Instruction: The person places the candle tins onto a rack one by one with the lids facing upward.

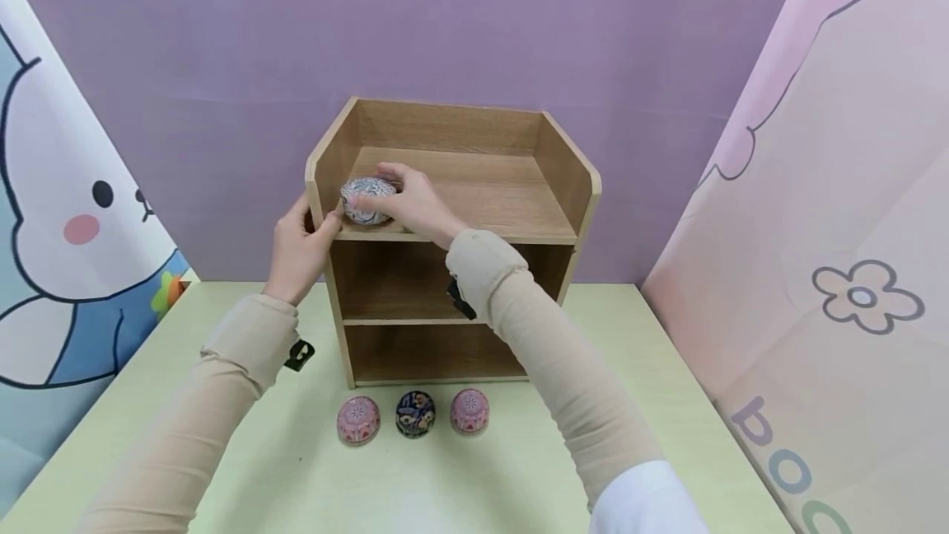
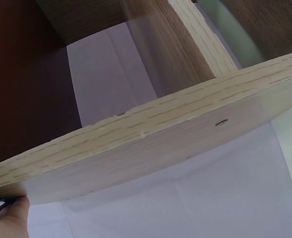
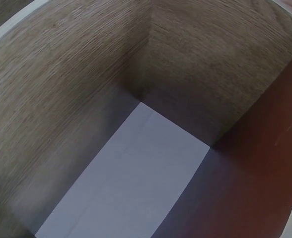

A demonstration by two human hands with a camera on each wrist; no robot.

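Observation:
My right hand (image 1: 415,203) grips a round tin (image 1: 365,203) with a white and blue-grey pattern, thumb on its near side and fingers over its far side. That tin is at the front left corner of the top tier of a wooden shelf (image 1: 474,239). On the shelf's left side panel (image 1: 320,180), my left hand (image 1: 298,254) holds the front edge, thumb at the front and fingers on the outer face. In the left wrist view, part of the left hand (image 2: 13,218) shows against that outer face. The right wrist view shows the shelf interior (image 3: 200,64), without the hand.
Three small round tins stand in a row on the pale table (image 1: 630,402) before the shelf: a pink one (image 1: 359,420), a dark blue floral one (image 1: 415,414) and another pink one (image 1: 469,411). A purple backdrop (image 1: 460,23) and printed side panels (image 1: 815,188) enclose the table.

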